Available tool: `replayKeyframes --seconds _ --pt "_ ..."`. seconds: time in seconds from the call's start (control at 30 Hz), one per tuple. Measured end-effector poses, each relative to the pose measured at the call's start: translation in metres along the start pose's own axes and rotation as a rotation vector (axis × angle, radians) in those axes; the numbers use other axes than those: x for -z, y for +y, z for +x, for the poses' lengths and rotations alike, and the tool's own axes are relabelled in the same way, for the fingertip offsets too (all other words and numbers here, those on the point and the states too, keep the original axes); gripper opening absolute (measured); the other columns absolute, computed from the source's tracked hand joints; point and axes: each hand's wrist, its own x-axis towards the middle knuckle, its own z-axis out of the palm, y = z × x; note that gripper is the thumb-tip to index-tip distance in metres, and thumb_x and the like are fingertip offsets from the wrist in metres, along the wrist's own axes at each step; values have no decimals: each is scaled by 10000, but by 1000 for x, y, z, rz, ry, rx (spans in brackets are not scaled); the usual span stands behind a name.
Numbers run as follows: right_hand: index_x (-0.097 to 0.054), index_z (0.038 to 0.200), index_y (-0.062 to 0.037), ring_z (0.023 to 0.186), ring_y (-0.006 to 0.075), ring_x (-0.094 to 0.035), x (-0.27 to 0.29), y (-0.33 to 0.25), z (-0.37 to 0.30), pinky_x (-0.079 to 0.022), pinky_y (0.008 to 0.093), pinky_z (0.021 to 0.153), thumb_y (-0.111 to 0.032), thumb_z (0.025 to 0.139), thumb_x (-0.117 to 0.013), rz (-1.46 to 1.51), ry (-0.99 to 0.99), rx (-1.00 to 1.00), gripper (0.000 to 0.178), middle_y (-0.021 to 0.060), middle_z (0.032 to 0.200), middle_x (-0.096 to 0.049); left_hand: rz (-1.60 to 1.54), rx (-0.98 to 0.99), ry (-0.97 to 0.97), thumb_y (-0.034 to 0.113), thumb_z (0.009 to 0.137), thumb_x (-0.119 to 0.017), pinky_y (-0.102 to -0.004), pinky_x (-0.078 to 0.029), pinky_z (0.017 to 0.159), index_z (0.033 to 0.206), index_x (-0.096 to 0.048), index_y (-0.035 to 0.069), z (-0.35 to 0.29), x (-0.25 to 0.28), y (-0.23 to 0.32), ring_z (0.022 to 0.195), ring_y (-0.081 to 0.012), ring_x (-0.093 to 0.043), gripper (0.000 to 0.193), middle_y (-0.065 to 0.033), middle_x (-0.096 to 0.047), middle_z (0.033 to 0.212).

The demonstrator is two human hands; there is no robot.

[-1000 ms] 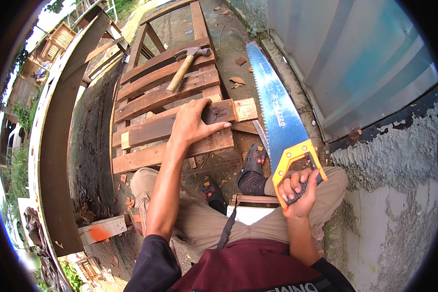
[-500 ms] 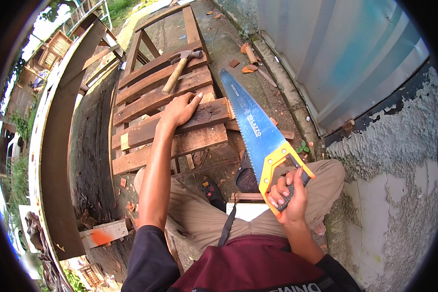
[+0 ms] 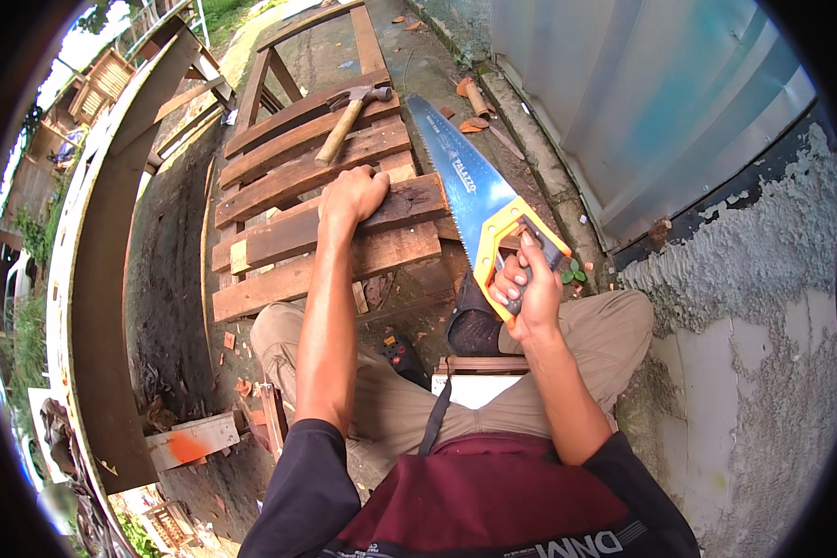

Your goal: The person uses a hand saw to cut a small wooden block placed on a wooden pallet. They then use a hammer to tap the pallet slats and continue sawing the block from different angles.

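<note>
My right hand (image 3: 530,290) is wrapped round the black and orange grip of a handsaw (image 3: 470,184). The blue blade points away from me, its toothed edge facing left, beside the right end of a dark wooden plank (image 3: 298,234). Whether the teeth touch the plank I cannot tell. My left hand (image 3: 353,197) is closed over the plank's far edge, its fingertips partly hidden. The plank lies across a slatted wooden frame (image 3: 279,296). Beyond my left hand, a claw hammer (image 3: 340,138) with a wooden handle rests on the slats.
A corrugated metal sheet (image 3: 642,102) and a rough wall (image 3: 744,307) bound the right side. At left stand a long dark board (image 3: 112,279) and an offcut with orange paint (image 3: 195,443). Dry leaves (image 3: 474,125) and wood scraps lie on the ground.
The saw and my right hand have moved away from me and slightly left. My left hand has curled more tightly over the plank and shifted a little right.
</note>
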Motion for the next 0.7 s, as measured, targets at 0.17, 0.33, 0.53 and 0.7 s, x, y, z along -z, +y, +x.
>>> replayKeyframes --seconds 0.17,0.33,0.53,0.7 --pt "-419 803 -170 406 83 -338 54 -1 -87 -319 285 402 -294 1059 -534 -72 85 -48 307 -52 556 -343 -13 -6 -14 389 900 -437 -504 -472 1058 1214 -722 27 -4 3 1 1216 -408 -639 557 -262 -689 1251" --pt "-419 801 -162 401 81 -329 66 -20 -106 -314 297 395 -267 1050 -542 -5 46 -114 297 -45 551 -346 16 -9 0 377 911 -417 -498 -463 1075 1232 -704 3 -1 -3 -5 1238 -402 -627 570 -265 -674 1280" --pt "-433 801 -151 447 89 -360 13 -3 -20 -347 293 463 -250 1013 -599 7 18 -68 287 -46 577 -371 5 -8 -12 380 902 -431 -505 -462 1077 1241 -708 17 3 0 0 1235 -407 -631 568 -269 -671 1284" --pt "-386 768 -180 376 78 -305 83 -18 -147 -311 272 363 -274 1060 -482 -32 124 -153 322 -61 529 -323 16 -19 -18 366 897 -424 -506 -464 1076 1237 -708 10 4 -4 -6 1238 -409 -628 569 -268 -667 1293"
